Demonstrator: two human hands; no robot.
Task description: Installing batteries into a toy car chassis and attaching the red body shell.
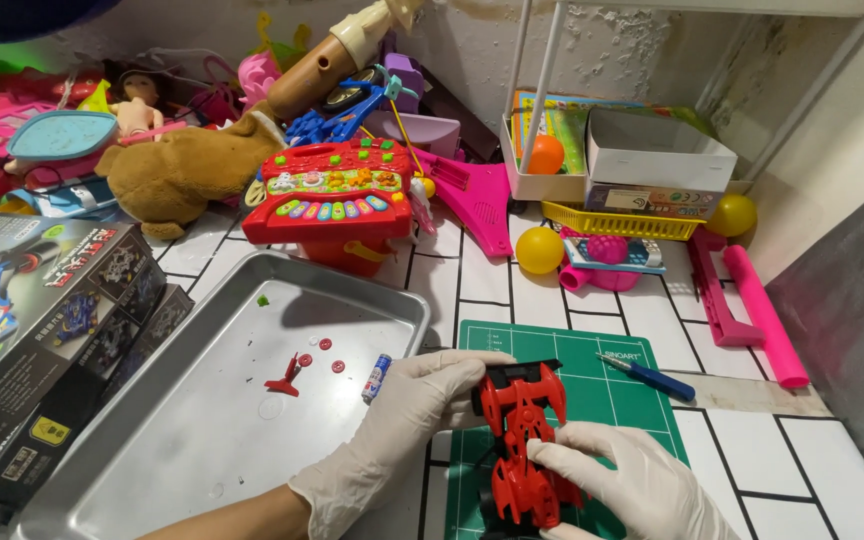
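Red toy car [522,440]: on green cutting mat [602,390], right of metal tray [202,400]. Left hand [402,410] fingers curled around front; right hand [632,480] closed over rear. Best gripped firmly, kept level.

Home play corner, toy pile [252,130], tiled floor [812,450]

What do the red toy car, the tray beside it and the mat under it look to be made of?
Red toy car: glossy moulded plastic, judging by its sharp highlights. Tray: brushed metal, likely steel or aluminium, with a dull grey sheen and rolled rim. Mat: matte green, probably rubbery vinyl, with a printed grid. Both hands wear thin, wrinkled whitish gloves, probably latex.
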